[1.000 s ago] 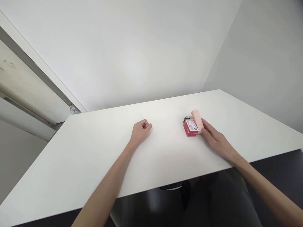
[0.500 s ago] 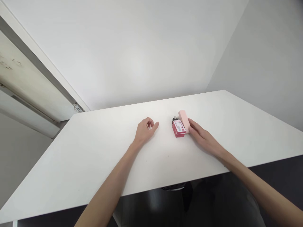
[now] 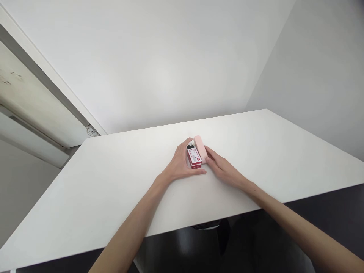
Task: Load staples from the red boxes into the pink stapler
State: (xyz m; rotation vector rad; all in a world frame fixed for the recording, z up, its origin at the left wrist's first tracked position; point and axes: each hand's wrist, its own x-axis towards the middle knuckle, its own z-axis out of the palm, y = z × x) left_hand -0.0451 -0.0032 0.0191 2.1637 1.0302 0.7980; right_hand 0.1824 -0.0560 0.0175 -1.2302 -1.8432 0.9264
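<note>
A small stack of red and white boxes lies near the middle of the white table, with a pale pink oblong block against its right side and a small black item behind it. My left hand cups the stack from the left, fingers stretched along it and thumb under its near edge. My right hand rests against the pink block from the right, fingers extended and touching it.
White walls meet in a corner behind the table. A door frame and a cream panel run along the left. The table's near edge drops to a dark floor and my dark-clothed lap.
My right hand slid the pink block and the red boxes leftward across the table. My left hand uncurled from a loose fist and moved right to meet the stack.
</note>
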